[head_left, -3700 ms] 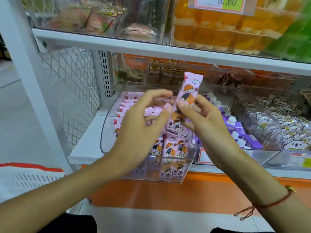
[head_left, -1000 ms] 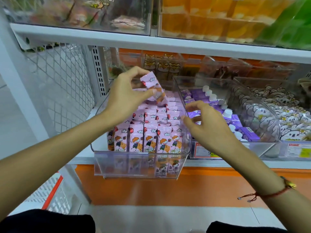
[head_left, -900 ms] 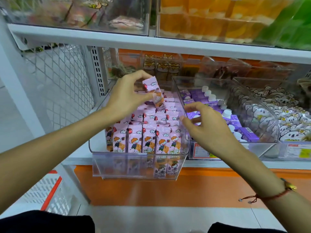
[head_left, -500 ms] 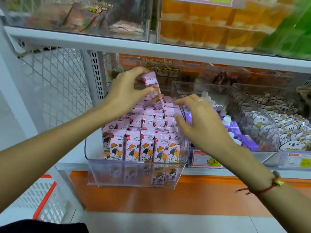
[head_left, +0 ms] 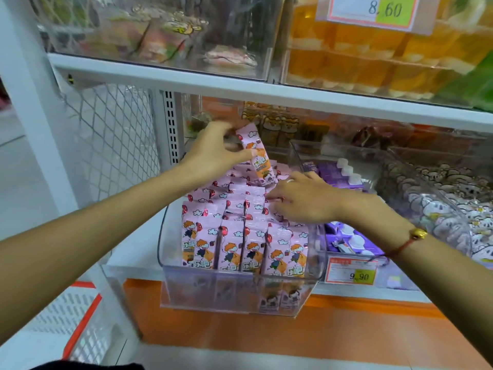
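in the head view i saw the left hand raised over the back of the bin, pinching one pink pack between thumb and fingertips. the pack hung tilted, its top leaning left and its lower end just above the rear rows of packs. i could not tell whether it touched them. the right hand lay palm down on the tops of the packs at the right side of the bin. its fingers were loosely spread, pointing left and gripping nothing. a red bracelet with a gold bead sat on that wrist.

the packs stood upright in tight rows, filling the clear bin from front wall to back. the bin sat on the white shelf, its front poking out past the shelf edge. just right of it i saw a second clear bin with purple cartons and a 9.90 tag on its front. further right was a bin of white bear packs. left of the shelf was a wire mesh panel, and below it a white basket with a red rim. on the shelf above, orange jellies sat behind an 8.60 tag.
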A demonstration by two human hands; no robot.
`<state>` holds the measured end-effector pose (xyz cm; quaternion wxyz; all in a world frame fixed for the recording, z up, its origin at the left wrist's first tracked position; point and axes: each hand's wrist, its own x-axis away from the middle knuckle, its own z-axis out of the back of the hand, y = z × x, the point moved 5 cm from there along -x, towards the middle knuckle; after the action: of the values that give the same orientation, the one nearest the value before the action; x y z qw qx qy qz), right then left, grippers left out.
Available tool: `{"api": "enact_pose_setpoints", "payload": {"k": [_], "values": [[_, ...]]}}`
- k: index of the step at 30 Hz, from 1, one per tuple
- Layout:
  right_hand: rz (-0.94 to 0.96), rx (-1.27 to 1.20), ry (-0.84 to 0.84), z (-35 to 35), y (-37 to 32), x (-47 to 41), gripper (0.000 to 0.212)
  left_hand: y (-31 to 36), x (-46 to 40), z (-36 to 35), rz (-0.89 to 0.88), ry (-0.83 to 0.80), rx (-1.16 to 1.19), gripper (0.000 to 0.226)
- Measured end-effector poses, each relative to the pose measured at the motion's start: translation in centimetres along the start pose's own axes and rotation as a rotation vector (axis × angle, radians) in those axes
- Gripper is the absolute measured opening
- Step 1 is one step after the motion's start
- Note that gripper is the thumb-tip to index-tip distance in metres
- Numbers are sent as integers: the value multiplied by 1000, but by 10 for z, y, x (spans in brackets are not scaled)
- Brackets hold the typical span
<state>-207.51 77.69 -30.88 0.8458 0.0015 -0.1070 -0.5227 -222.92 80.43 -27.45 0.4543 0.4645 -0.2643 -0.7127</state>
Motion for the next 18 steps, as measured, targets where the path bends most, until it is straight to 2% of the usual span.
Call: {"api": "enact_pose_setpoints", "payload": {"k": [5,9,13,18], "values": [[72,8,271,1,-6,22,35,15,-9,-12,-123,-194,-139,45],[92,11,310,1,-6,24,35,23,-24,-24,-98,-315,-297,58],[93,-2,324,2,-7,25,32,24,-35,-31,16,-458,-221,41],[67,-122,412,7,-8,42,32,24,-37,-29,-79,-456,-392,38]]}}
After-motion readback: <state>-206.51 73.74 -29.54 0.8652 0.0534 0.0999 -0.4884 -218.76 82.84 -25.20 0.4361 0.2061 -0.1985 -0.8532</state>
